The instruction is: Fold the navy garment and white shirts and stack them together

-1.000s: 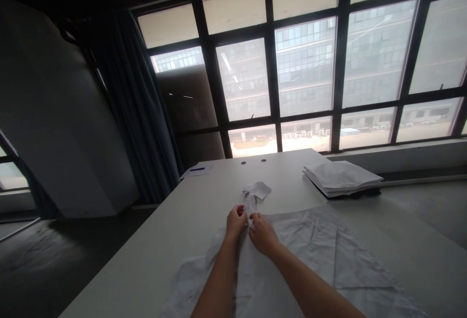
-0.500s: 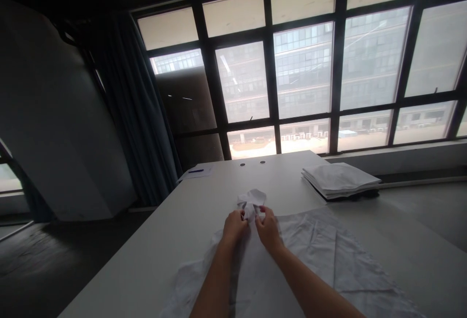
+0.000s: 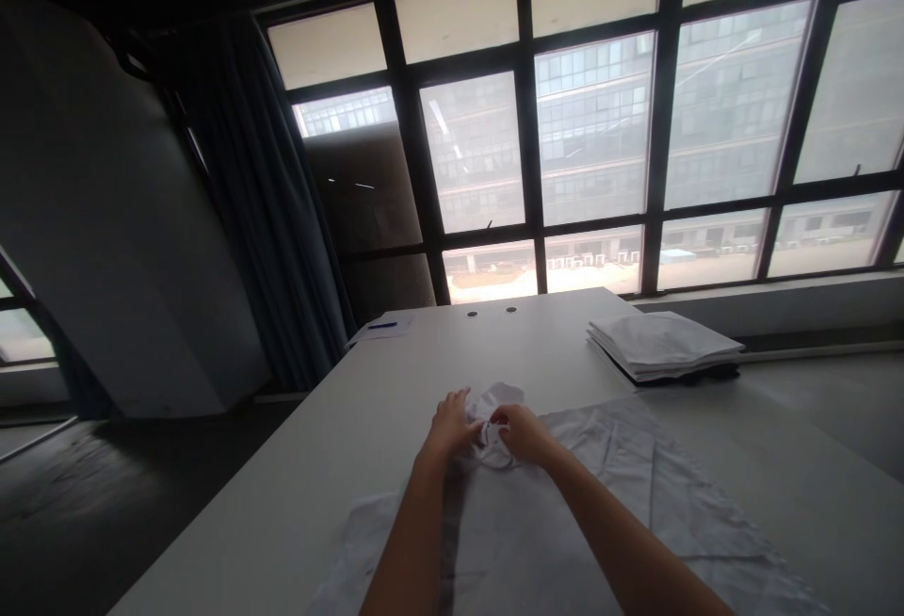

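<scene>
A white shirt lies spread over the near half of the table, wrinkled on its right side. Its collar end is bunched up at the far side, between my two hands. My left hand grips the collar's left side with the thumb on the cloth, its other fingers reaching forward. From the right, my right hand pinches the collar fabric between thumb and bent fingers. The fingertips are partly lost in the folds. Both forearms reach across the shirt.
A stack of folded white cloth with a dark layer beneath sits at the table's right. A blue pen rests on paper at the far left corner. The white table stands before large windows and a dark blue curtain.
The collar has been turned and bunched closer to me. My left hand has opened its fingers forward over it, and my right hand has rolled inward with the cloth in its pinch.
</scene>
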A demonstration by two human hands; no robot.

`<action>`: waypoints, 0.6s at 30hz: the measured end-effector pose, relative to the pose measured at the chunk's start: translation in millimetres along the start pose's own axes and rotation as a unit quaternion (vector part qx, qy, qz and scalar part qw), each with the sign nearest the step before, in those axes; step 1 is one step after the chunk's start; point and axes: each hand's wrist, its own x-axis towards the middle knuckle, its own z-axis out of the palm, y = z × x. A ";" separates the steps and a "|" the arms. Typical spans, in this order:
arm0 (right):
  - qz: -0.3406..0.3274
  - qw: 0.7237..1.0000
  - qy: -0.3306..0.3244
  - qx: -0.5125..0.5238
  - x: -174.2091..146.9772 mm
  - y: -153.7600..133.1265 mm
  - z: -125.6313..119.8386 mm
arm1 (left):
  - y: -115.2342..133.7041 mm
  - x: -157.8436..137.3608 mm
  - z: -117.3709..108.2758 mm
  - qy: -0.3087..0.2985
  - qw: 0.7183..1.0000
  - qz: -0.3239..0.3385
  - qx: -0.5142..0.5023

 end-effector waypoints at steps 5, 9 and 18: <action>-0.043 0.998 -0.025 0.050 3.9 -6.9 -8.9 | -2.9 2.9 12.6 0.036 0.997 0.002 -0.067; -0.022 0.997 0.018 0.069 3.6 -9.3 -16.1 | 8.1 5.6 0.6 0.088 0.985 0.017 -0.150; -0.106 0.954 0.150 0.237 -1.8 -60.5 -61.5 | 85.5 -27.1 -60.5 0.097 0.934 0.177 -0.296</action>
